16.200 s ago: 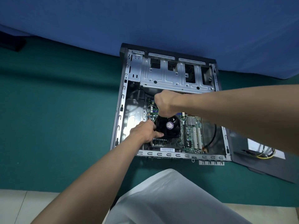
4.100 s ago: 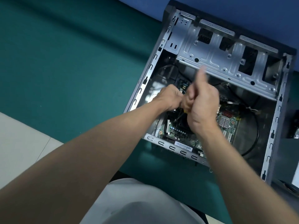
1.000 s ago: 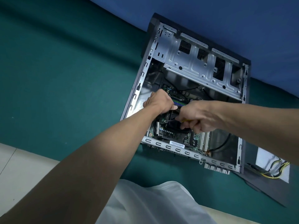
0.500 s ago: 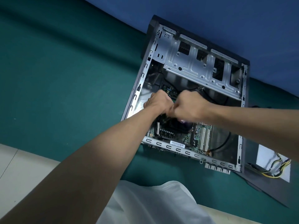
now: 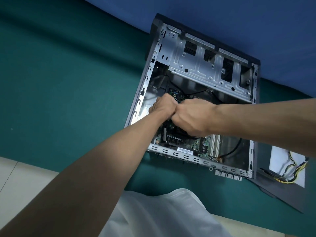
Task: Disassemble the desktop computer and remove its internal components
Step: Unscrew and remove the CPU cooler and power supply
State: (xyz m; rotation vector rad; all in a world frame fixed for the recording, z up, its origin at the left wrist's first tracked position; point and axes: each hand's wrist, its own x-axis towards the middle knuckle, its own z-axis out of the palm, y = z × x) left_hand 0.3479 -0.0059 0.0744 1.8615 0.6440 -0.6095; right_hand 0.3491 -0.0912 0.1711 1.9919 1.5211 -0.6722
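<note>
On near case rail (image 5: pixel 168 151): white barcode sticker (image 5: pixel 185 150), print illegible.

Motherboard (image 5: pixel 196 145) centre hidden beneath both hands (image 5: pixel 162 106) (image 5: pixel 191 117)

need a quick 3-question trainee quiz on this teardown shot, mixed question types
1. True or false: the computer case has its side panel on.
2. The left hand and right hand are over: A) the motherboard B) the drive cage C) the green mat.
3. Fill in: the yellow cables lie outside the case, on the person's ___ side.
Key: 1 false; 2 A; 3 right.
</note>
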